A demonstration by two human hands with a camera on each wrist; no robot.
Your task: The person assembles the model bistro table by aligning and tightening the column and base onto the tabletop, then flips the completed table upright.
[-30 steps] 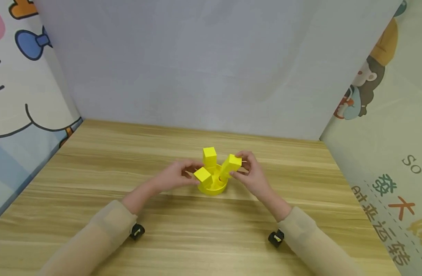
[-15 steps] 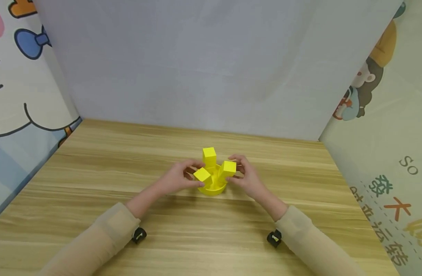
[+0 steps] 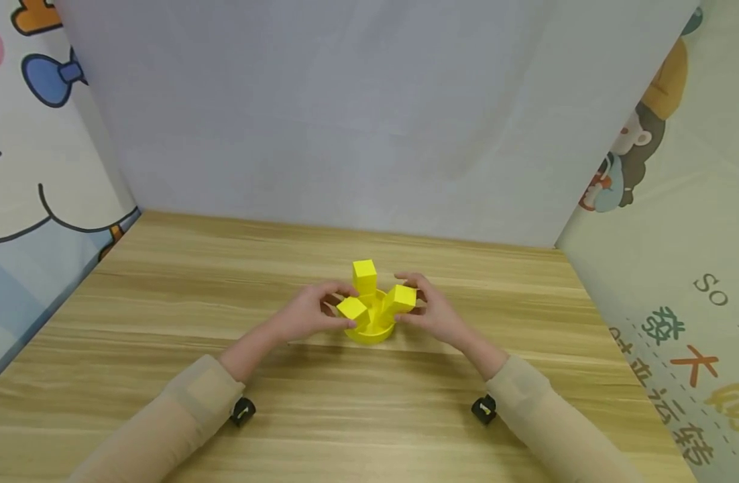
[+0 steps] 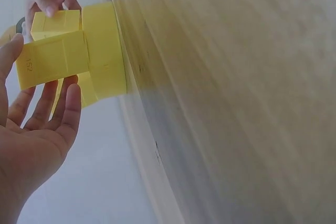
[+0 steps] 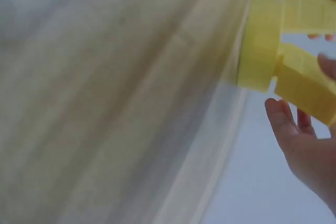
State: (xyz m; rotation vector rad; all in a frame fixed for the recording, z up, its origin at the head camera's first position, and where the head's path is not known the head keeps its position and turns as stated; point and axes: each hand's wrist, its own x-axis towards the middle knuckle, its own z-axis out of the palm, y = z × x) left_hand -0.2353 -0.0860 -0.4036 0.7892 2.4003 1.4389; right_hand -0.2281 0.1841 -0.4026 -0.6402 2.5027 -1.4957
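A round yellow base (image 3: pixel 369 337) sits on the table, with three yellow blocks rising from it. My left hand (image 3: pixel 309 310) holds the left block (image 3: pixel 353 310) between thumb and fingers; in the left wrist view this block (image 4: pixel 52 61) bears the digits 152. On the other side, my right hand (image 3: pixel 436 315) has its thumb and fingers round the right block (image 3: pixel 401 298). That block (image 5: pixel 304 80) leans outward from the base in the right wrist view, its outer end cut off by the frame. Behind them the third block (image 3: pixel 365 276) stands upright, touched by neither hand.
The wood-grain table (image 3: pixel 369 416) extends around the base on every side. A pale cloth (image 3: pixel 345 121) hangs along its back edge. Printed cloths flank it, a cartoon one (image 3: pixel 49 154) at left and one with lettering (image 3: pixel 677 302) at right.
The right block has come down and inward from its raised tilt onto the base, the right hand moving with it, then shifted slightly outward. My left hand has stayed at the left block.
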